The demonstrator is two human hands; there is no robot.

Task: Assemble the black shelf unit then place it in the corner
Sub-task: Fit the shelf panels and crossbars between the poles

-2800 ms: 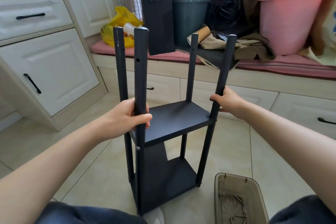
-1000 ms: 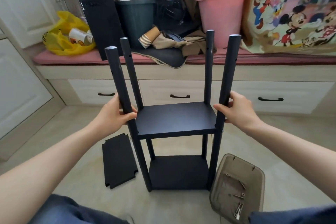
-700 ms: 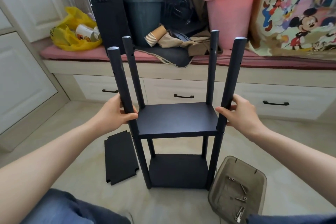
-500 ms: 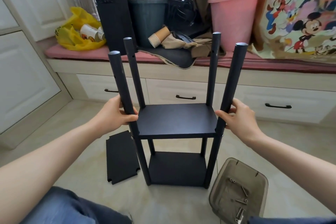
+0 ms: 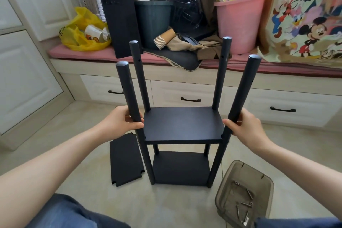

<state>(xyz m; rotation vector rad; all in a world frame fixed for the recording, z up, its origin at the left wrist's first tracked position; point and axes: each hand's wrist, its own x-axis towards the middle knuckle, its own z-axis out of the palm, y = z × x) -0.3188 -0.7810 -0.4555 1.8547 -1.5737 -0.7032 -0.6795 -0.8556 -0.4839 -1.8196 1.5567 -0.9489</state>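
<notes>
The black shelf unit (image 5: 182, 126) stands upright on the tiled floor in front of me, with two boards fitted between four round posts whose tops stick up bare. My left hand (image 5: 120, 124) grips the near left post just above the upper board. My right hand (image 5: 244, 126) grips the near right post at the same height. A loose black shelf board (image 5: 125, 159) with notched corners lies flat on the floor to the left of the unit.
A brown plastic tray (image 5: 229, 176) holding several screws sits on the floor at the lower right. Behind the unit runs a drawer bench (image 5: 188, 98) with a pink cushion, piled with a black panel (image 5: 118, 16), a dark bin, a pink bucket (image 5: 238, 20) and a yellow bag. White cabinets stand at the left.
The unit has been turned from an angled stance to face me squarely and now stands on the floor. Both hands keep their hold on the near posts. The view has shifted slightly.
</notes>
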